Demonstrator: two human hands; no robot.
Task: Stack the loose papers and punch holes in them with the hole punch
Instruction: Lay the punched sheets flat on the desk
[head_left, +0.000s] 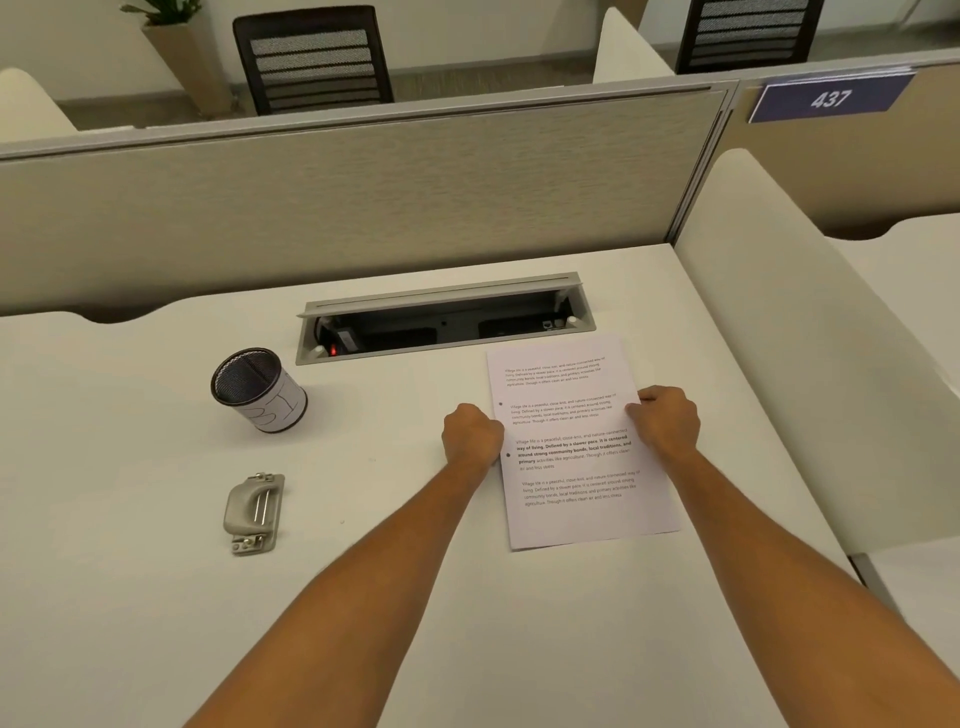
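Two hands on the paper stack (582, 447) right now: the left hand (471, 435) is curled into a fist against the stack's left edge and the right hand (667, 420) is curled at the right edge with its fingers on the sheet, so it looks like squaring up or pinching the sides, though I can't tell how many sheets are really in there. The stack lies flat on the table (156, 623), right of centre, just near of the open cable tray (447, 317). The hole punch (254, 513) is sitting untouched well off to the left, with a mesh pen cup (258, 389) farther back. What could go wrong, I'd guess: squeeze from both sides too hard and the sheets bow up in the middle instead of aligning, or lift them unevenly and one slides out. The top sheet already seems to have two dark dots near its left margin, maybe holes, so punching that side again could chew it up. Readable stuff: the sheet repeats a paragraph starting "Village life is a peaceful, close-knit...", and a blue sign (830, 98) on the far right partition says 437.
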